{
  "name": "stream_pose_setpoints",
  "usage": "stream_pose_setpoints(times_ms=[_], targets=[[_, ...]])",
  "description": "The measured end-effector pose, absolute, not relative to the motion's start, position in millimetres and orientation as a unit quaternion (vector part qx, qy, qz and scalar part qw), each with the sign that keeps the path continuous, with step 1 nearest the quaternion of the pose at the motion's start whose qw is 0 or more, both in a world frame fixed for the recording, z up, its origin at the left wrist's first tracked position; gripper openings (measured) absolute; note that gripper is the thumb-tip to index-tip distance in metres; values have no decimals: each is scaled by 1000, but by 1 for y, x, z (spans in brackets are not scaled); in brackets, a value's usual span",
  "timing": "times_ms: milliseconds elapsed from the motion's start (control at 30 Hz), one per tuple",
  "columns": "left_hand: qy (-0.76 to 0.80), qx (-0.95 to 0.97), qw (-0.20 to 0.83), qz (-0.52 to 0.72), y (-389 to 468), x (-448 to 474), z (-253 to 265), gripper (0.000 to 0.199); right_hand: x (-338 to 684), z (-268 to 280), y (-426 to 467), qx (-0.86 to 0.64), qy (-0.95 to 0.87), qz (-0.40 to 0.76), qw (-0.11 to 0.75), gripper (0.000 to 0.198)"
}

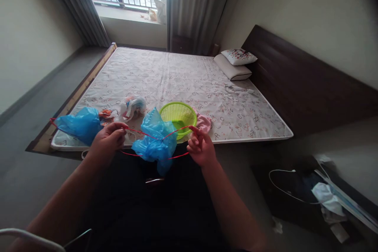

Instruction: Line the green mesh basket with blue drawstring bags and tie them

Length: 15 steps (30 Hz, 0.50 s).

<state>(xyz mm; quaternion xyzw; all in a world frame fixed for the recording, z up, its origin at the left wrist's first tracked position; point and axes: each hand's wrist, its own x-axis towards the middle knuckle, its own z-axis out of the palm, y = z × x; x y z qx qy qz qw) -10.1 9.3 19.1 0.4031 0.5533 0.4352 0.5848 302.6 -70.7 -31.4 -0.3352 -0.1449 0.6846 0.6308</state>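
Between my two hands hangs a blue plastic bag (pixel 159 134), gathered at its middle by a thin red string (pixel 177 129). My left hand (pixel 108 143) is closed, pinching one length of the string at the left. At the right, my right hand (pixel 202 145) is closed on the other length, its index finger raised along it. The string runs taut from both hands to the bag's gathered neck. Behind the bag, a lime green basket (pixel 178 112) rests on the mattress (pixel 165 73). Next to my left hand lies a second blue plastic bag (pixel 79 124) with a red string at its end.
Crumpled clear and white bags (pixel 132 107) and a pink cloth (pixel 203 123) lie by the basket. Two pillows (pixel 236 65) sit near the dark headboard (pixel 289 75). A dark nightstand (pixel 283 193) holding a white cable stands at right. A wooden bed rail (pixel 88 84) borders the left.
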Motion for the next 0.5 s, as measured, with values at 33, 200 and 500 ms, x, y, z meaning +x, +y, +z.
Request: stream_pose_setpoints(times_ms=[33, 200, 500], targets=[[560, 392, 577, 447, 13, -17, 21, 42, 308, -31, -71, -344, -150, 671, 639, 33], [586, 381, 515, 497, 29, -49, 28, 41, 328, -35, -71, -390, -176, 628, 650, 36], [556, 381, 532, 512, 28, -62, 25, 38, 317, -54, -72, -559, -388, 538, 498, 48]])
